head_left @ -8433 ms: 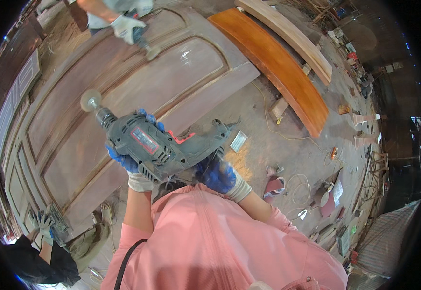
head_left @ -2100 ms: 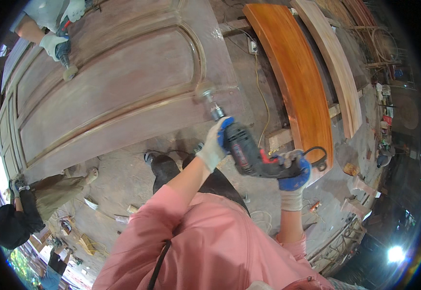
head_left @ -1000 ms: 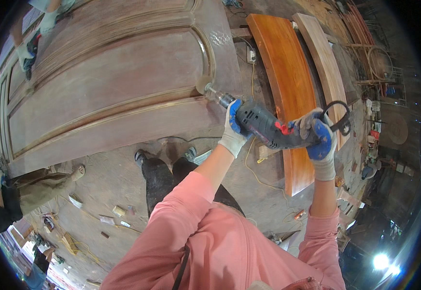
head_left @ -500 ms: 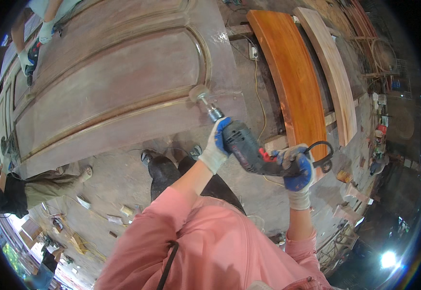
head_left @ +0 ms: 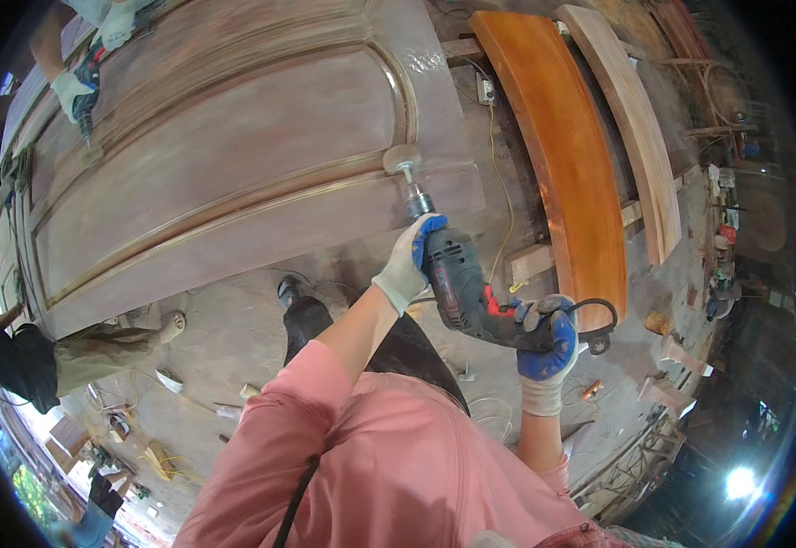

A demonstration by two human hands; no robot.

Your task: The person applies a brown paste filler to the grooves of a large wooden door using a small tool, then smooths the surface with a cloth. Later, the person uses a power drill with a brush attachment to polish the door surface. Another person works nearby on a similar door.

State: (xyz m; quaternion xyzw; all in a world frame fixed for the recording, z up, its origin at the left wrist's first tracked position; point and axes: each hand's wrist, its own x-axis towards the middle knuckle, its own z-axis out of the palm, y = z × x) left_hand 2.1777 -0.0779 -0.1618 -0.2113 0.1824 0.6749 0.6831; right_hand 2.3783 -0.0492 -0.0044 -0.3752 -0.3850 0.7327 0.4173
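Grey-brown panelled wooden door (head_left: pixel 243 128): fills the left.
Pale round wheel (head_left: pixel 402 158): at its near-right corner.
Left hand (head_left: pixel 407 260): clasping black-and-red power drill (head_left: pixel 457 279), nearer the wheel.
Drill axis: slants down rightward.
Right hand (head_left: pixel 553 342): clenched around its handle.

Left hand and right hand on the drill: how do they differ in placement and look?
The left hand holds the front of the drill, just behind the chuck; the right hand holds its rear handle. The left hand is nearer the door panel, the right hand farther back from it. The left hand shows mostly white, the right hand a broad blue patch. Both wear white-and-blue gloves.
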